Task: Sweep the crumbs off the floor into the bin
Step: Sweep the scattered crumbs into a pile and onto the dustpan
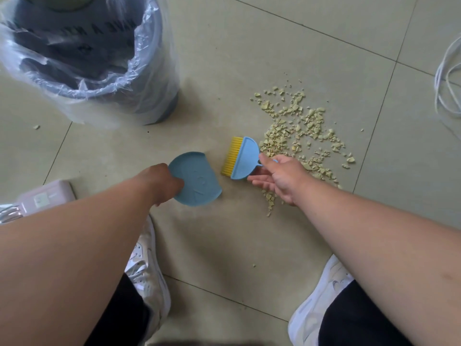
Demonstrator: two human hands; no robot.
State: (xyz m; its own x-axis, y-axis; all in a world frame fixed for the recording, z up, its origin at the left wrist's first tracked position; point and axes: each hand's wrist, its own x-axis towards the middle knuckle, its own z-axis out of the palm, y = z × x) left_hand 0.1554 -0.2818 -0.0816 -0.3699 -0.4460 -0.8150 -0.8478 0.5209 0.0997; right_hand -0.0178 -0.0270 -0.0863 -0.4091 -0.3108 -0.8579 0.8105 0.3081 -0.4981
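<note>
Head camera looks down on a pale tiled floor [224, 58] where a person crouches, white shoes [147, 275] planted either side. The bin [104, 71], lined with a clear plastic bag, stands at upper left, well apart from the mess. The crumbs [296, 131], pale yellow-green bits, lie spread across the tile to the right, with a few strays near the bin and by the shoes. A coil of white cable [446, 78] sits at the right edge, and a pink box [45, 196] pokes in at the left.

The left hand [162, 183] is closed on the back edge of a blue dustpan [197, 181], which rests beside the pile, not yet under it. The right hand [282, 178] pinches the handle of a small blue brush [243, 158], its yellow bristles pointing away from the crumbs.

This looks like the set-up before the first stroke. Next, the brush probably has to turn its bristles towards the pile, and the pan's open lip has to sit flat against the tile close by.
</note>
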